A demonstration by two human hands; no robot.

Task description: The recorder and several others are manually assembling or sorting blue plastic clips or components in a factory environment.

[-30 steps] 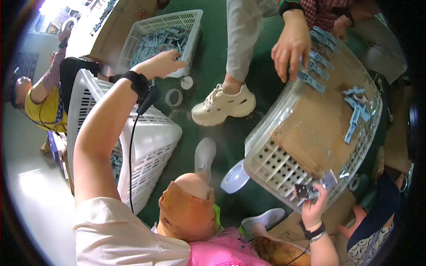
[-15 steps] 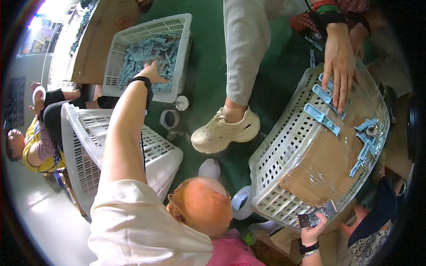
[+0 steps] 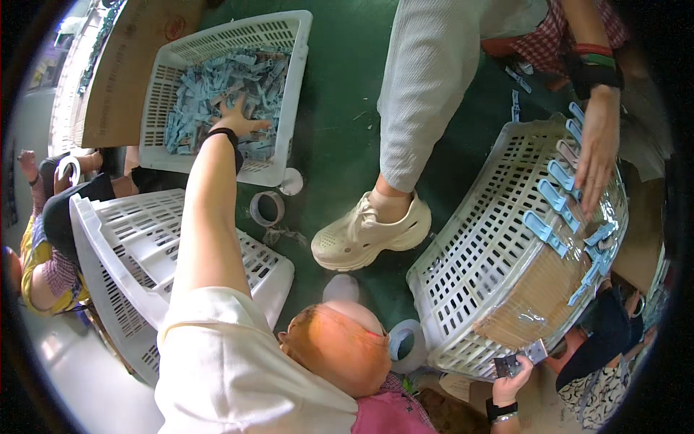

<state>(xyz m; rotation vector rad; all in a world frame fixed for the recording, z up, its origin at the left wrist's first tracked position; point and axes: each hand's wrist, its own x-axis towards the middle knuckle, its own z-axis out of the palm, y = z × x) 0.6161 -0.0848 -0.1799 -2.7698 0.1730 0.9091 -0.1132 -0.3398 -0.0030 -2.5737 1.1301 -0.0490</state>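
Observation:
My left hand (image 3: pixel 237 119) reaches into a white plastic basket (image 3: pixel 296 79) at the upper left. Its fingers are spread over a heap of light blue plastic clips (image 3: pixel 191 108); none is plainly gripped. At the lower right, my right hand (image 3: pixel 512 383) is closed on a shiny metal piece with holes (image 3: pixel 520 359), beside the lower edge of another white basket (image 3: pixel 463 267). Cardboard (image 3: pixel 531 307) and clear film cover that basket's top. Several blue clips (image 3: pixel 546 231) are set in a row along its edge, and more blue clips (image 3: pixel 596 260) lie bunched on top.
A co-worker's hand (image 3: pixel 598 155) is over the right basket, their beige shoe (image 3: pixel 369 231) on the green floor. An overturned white basket (image 3: pixel 267 289) lies below my left arm. Tape rolls (image 3: pixel 267 208) lie near it. Another person (image 3: pixel 54 267) is at the far left.
The view has shifted. My left hand has spread its fingers over the clips. The co-worker's hand has drawn back from the row, where more clips now show. My right hand keeps the metal piece.

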